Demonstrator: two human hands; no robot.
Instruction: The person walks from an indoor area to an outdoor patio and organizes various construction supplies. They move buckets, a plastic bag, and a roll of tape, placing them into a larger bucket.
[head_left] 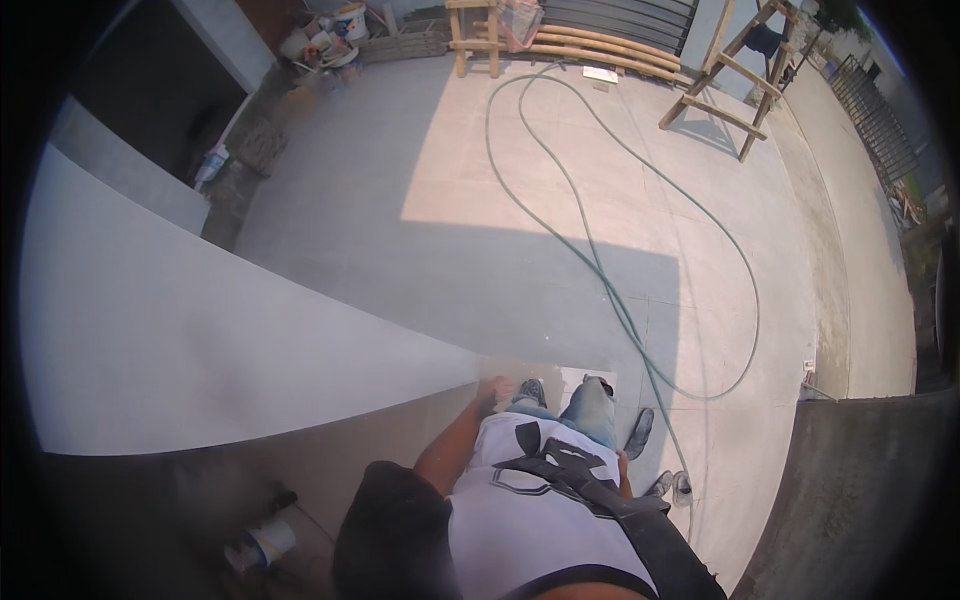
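One large pale grey panel (200,340) runs from the person's left hand (495,388) out to the left, its long axis near level and tapering toward the hand, which touches its near end; whether the fingers are clasping it I cannot tell. The right hand (624,462) is mostly hidden by the hip, state unclear. Beyond lie the paved floor (400,200), a green hose (600,270) and a wooden trestle (735,75).

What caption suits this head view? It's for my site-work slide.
Person's left hand on a large pale panel; green hose loops across the paved yard.
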